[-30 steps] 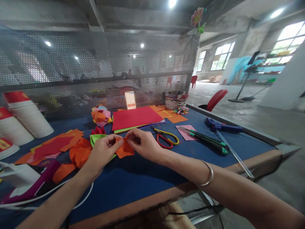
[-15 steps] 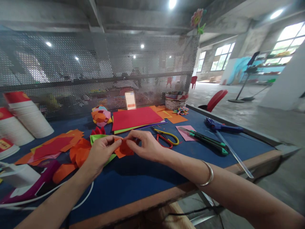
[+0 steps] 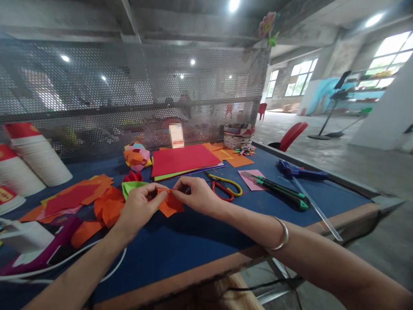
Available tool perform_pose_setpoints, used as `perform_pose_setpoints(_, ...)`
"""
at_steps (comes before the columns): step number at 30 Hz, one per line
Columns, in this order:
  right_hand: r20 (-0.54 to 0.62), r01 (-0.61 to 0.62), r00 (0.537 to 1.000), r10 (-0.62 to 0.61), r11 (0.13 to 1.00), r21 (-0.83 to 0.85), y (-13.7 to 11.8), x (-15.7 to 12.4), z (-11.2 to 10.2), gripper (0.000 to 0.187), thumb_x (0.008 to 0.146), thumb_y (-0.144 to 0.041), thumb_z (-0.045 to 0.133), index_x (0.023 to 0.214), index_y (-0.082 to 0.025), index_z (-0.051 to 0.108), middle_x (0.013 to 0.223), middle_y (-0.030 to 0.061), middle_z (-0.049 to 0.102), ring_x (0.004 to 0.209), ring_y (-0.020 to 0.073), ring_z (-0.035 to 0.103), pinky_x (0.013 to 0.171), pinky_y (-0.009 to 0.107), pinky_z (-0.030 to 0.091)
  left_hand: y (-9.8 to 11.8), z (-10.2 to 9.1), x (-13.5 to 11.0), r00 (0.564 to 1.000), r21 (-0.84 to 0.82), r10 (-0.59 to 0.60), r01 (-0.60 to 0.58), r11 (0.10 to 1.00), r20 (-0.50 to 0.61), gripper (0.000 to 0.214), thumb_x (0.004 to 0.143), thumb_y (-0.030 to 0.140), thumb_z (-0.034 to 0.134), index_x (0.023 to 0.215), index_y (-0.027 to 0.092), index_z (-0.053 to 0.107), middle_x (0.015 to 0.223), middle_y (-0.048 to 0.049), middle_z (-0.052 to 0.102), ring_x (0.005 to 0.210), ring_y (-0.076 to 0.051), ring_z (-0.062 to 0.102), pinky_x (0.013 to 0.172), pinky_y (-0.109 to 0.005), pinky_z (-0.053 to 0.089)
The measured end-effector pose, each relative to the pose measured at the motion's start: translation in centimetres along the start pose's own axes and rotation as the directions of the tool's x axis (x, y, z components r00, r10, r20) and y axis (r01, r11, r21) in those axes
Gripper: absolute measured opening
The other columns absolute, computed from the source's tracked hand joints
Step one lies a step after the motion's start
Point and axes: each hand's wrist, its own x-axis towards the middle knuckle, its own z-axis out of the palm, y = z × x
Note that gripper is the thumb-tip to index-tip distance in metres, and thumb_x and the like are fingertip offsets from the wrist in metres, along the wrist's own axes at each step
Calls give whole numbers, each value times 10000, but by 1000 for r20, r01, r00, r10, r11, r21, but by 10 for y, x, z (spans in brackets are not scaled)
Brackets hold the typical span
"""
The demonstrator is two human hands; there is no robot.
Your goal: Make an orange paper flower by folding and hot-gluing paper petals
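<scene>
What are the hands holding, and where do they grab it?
An orange paper piece, pinched along its top edge by the left hand and the right hand.

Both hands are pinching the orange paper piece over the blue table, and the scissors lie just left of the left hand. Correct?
One thing is off: the scissors lie to the right of the right hand, not left of the left hand. The head view shows it. Both hands do pinch the orange paper piece over the blue table.
</scene>
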Motion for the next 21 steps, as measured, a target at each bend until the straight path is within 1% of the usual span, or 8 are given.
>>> perform_pose_setpoints(3,-6,19,1000,-19,999,-29,-2,-1,-1,70,796,-148,610,737,-161,646,682,-8,660,624,91,570,610,203,420,-2,0,0,1000,27,25,-25,999,3,226,686,384,642,744,178,713,621,-9,669,590,-160,587,565,-252,445)
perform_pose_setpoints(6,-11,73,997,-74,995,-73,-2,-2,-1,80,783,-115,600,733,-159,643,661,-14,640,605,87,553,593,196,406,-4,1,0,999,58,37,-37,998,0,204,691,366,658,750,182,722,642,-15,688,597,-163,605,566,-248,458)
perform_pose_setpoints(9,-17,121,992,-123,987,-106,0,-3,0,82,770,-98,597,732,-156,642,654,-17,626,593,84,537,585,196,394,-3,1,0,999,87,35,-34,996,-14,173,681,358,674,716,196,723,632,-11,696,588,-170,621,550,-246,466)
perform_pose_setpoints(11,-17,129,991,-131,986,-106,1,-3,1,81,775,-101,594,740,-155,643,659,-16,625,594,83,534,583,196,390,-2,1,-1,999,88,39,-37,995,-20,162,673,360,683,700,205,721,640,-11,708,589,-177,633,547,-249,478)
perform_pose_setpoints(16,-11,132,991,-133,988,-82,-1,-3,1,80,781,-105,592,725,-149,630,657,-17,614,593,78,523,573,189,382,2,1,-2,996,112,80,-77,991,-28,129,690,324,649,678,210,708,665,-10,717,637,-185,657,602,-261,507)
perform_pose_setpoints(21,-6,140,990,-141,987,-76,-2,-4,1,84,788,-107,584,731,-151,629,663,-16,615,597,77,520,575,187,383,1,1,-3,993,128,113,-110,986,-19,138,708,316,627,678,203,699,677,-9,707,668,-180,652,642,-265,507)
